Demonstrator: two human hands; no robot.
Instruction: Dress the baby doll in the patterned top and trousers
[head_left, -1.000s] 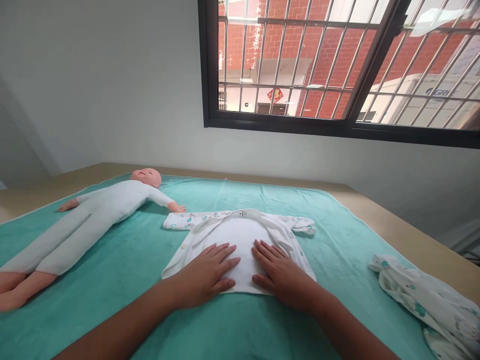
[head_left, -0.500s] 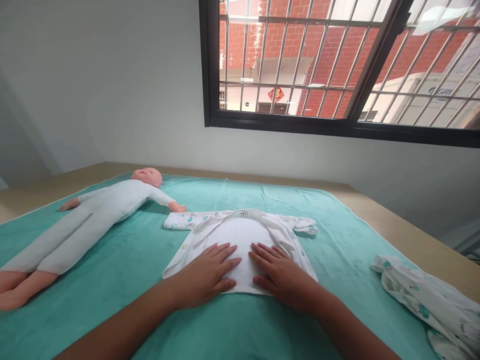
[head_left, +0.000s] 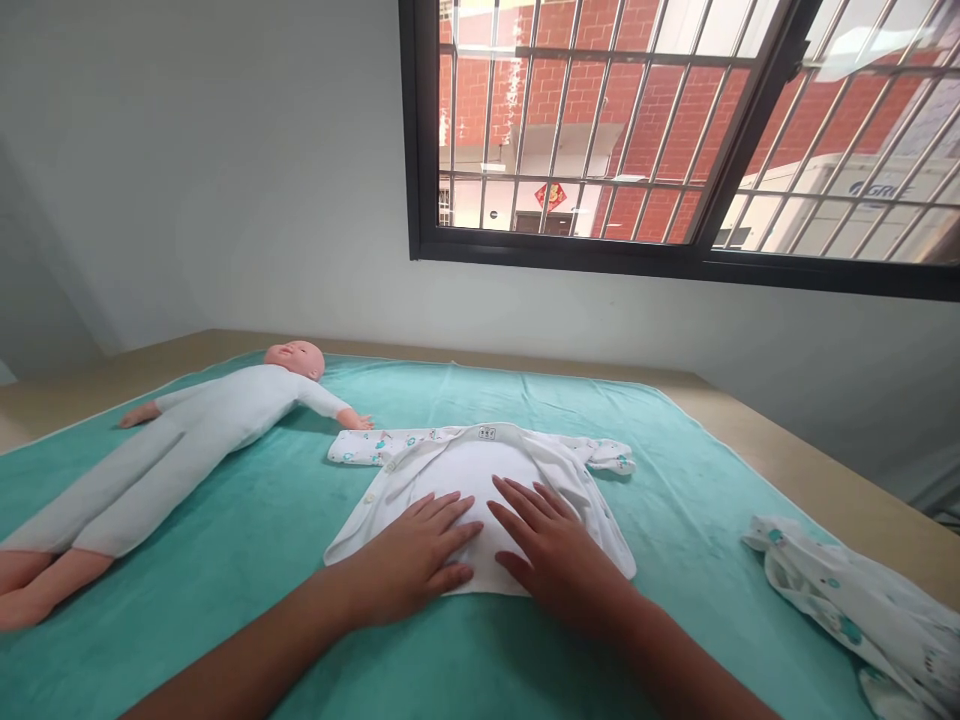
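Observation:
A white baby shirt [head_left: 480, 470] with patterned sleeves lies opened out, inside up, in front of me. My left hand [head_left: 416, 550] rests flat on its lower left part, fingers stretched. Over the lower right part is my right hand [head_left: 555, 550], its fingers spread and pointing up and left; whether it touches the cloth everywhere I cannot tell. Neither hand grips anything. To the left a baby doll [head_left: 232, 410] in a white suit lies on its back, one hand close to the shirt's left sleeve.
A green cloth [head_left: 247, 560] covers most of the wooden tabletop [head_left: 810, 460]. At the right edge lies a bunched white garment [head_left: 855, 610] with a green print. Behind the table stand a pale wall [head_left: 300, 200] and a barred window [head_left: 570, 130].
My right hand has shifted slightly to the left and its fingers look a little raised. My left hand stays in place. The view has tipped up slightly.

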